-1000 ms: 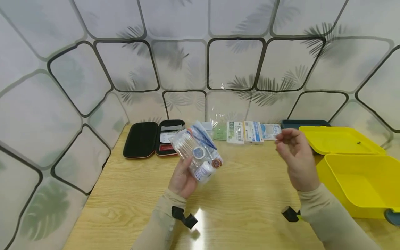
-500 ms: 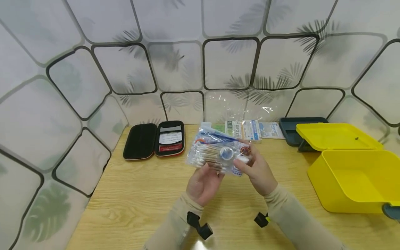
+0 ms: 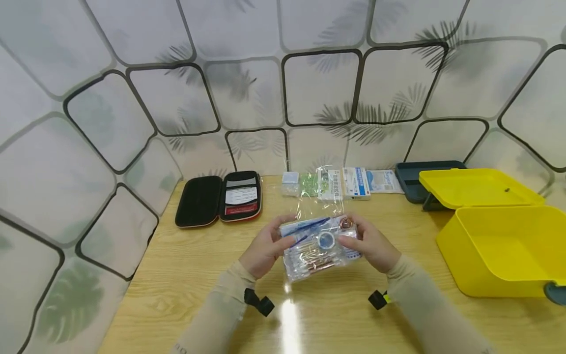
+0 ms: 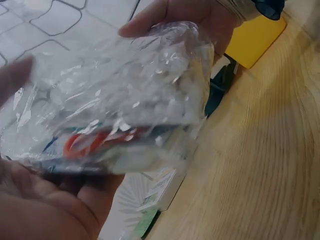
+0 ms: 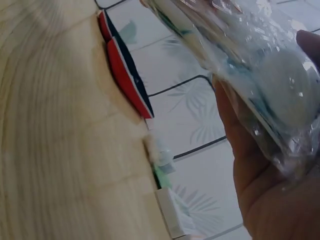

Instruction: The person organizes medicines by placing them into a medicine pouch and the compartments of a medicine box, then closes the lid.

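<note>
A clear plastic bag (image 3: pixel 309 265) is held up over the middle of the table, its loose clear flap pointing away from me. Through the film show cotton swabs, a round white-and-blue roll, blue strips and a small reddish-brown disc. My left hand (image 3: pixel 264 248) grips the bag's left end, thumb on top and fingers behind. On the right end my right hand (image 3: pixel 375 247) pinches it the same way. An orange loop-shaped item (image 4: pixel 90 144) shows through the bag in the left wrist view. Most fingers of both hands are hidden behind the bag.
An open black zip case (image 3: pixel 199 201) lies at the back left. Several small packs, including a white-and-blue box (image 3: pixel 355 183), line the table's back edge against the patterned wall. An open yellow box (image 3: pixel 499 255) stands at the right, with a dark tray (image 3: pixel 413 182) behind it.
The right hand has come over from the yellow box and taken the bag's right end. The bag has turned, so its swabs now lie nearer me; the left hand has shifted to its left end.
</note>
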Motion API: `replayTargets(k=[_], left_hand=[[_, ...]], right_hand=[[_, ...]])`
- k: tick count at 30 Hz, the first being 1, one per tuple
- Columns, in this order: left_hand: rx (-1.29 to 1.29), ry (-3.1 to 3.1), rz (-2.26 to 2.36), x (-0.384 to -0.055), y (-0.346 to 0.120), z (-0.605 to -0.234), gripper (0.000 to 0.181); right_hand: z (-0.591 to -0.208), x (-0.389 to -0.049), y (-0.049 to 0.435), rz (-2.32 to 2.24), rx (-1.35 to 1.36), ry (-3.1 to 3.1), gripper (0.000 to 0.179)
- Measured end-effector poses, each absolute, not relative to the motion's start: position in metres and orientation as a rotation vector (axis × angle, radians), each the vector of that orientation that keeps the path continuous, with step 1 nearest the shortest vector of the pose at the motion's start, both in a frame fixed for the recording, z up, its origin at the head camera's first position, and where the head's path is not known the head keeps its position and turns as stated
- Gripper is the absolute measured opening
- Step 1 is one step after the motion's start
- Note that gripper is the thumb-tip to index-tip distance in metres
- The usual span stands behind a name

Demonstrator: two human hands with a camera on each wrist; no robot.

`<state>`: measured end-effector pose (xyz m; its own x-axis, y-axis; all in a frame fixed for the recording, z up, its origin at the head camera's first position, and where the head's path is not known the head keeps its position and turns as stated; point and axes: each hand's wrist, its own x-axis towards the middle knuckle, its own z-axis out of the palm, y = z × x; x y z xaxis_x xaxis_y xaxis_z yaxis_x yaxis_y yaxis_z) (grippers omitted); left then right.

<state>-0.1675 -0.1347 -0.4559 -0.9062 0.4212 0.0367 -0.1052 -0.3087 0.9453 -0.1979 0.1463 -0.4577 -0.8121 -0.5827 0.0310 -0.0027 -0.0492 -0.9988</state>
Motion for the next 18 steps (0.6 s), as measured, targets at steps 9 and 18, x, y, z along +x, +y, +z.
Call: replayTargets(k=[9,18], left_hand=[[0.186,1.848,2.227,-0.181,-0.122,-0.471,0.038],[0.254,1.813,2.175,-0.186,-0.124,-0.468,0.030]], right_hand=[[-0.475,-0.210,0.142,-1.967,-0.388,1.873,0.039],[-0.477,-0.212,0.151,-1.876,-0.456,1.955,0.042]])
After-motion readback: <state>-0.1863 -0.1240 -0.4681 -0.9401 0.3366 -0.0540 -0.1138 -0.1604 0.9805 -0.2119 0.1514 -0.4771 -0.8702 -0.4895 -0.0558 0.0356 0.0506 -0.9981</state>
